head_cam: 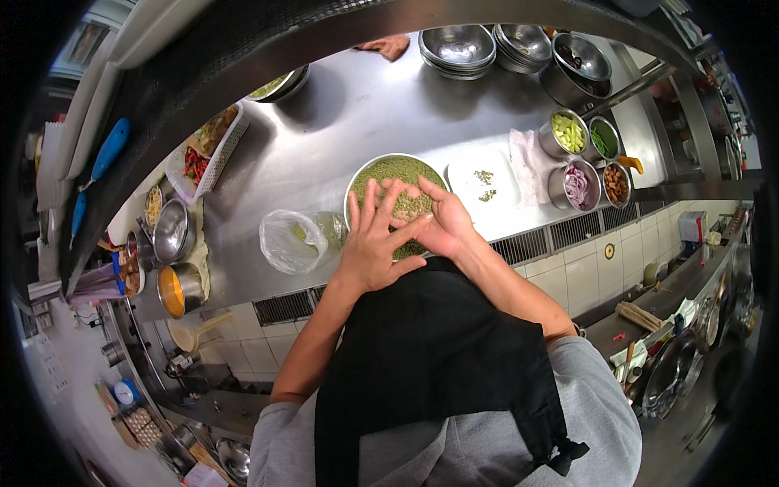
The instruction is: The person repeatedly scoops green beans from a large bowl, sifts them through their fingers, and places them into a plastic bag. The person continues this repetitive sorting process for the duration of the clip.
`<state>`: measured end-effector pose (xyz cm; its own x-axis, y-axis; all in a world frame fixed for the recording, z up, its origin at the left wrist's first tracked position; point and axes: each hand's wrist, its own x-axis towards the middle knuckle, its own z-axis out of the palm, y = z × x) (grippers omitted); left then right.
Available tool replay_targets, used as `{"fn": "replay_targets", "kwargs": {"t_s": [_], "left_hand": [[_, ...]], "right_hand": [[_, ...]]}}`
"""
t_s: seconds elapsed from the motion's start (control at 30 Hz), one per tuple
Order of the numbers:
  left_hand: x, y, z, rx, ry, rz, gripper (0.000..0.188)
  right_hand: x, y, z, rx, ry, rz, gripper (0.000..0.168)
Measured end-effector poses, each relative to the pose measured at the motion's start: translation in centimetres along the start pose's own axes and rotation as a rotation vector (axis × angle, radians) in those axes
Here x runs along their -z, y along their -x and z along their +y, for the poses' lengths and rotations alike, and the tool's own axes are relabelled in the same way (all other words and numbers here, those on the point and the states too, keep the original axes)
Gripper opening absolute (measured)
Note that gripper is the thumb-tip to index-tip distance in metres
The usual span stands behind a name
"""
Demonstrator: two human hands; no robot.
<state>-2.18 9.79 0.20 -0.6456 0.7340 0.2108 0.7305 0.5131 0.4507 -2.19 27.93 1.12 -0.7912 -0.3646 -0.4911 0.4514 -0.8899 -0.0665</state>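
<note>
A round, white-rimmed container full of small green beans (401, 167) stands on the steel counter in front of me. My left hand (380, 243) is spread over its near left part, palm down, fingers apart. My right hand (441, 222) is beside it with the palm turned up and some beans on the palm and fingers; the thumbs and fingers of the two hands overlap. To the left lies an open clear plastic bag (295, 240) with some green beans inside. On the right a white tray (508, 167) holds two small heaps of dark and pale bits.
Steel pots of chopped green vegetable (567, 135), sliced red onion (577, 189) and brown pieces (616, 185) stand at right by a cloth (528, 167). Stacked steel bowls (457, 49) are at the back. A white basket (210, 164) and steel bowls (172, 231) are at left. A shelf edge (316, 36) crosses above.
</note>
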Motion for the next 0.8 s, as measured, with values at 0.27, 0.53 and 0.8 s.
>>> {"fn": "replay_targets", "kwargs": {"t_s": [0.27,0.53,0.8], "left_hand": [[-0.6,-0.3,-0.8,0.066,-0.022,-0.002,0.068],[-0.2,0.1,-1.9,0.113,-0.040,0.014,0.068],[0.3,1.6,-2.0,0.152,-0.016,0.016,0.071]], "right_hand": [[1.6,-0.8,0.0,-0.066,0.087,-0.044,0.041],[1.7,-1.0,0.0,-0.054,0.067,-0.003,0.051],[2.7,-0.9,-0.1,-0.039,0.095,-0.075,0.058]]}}
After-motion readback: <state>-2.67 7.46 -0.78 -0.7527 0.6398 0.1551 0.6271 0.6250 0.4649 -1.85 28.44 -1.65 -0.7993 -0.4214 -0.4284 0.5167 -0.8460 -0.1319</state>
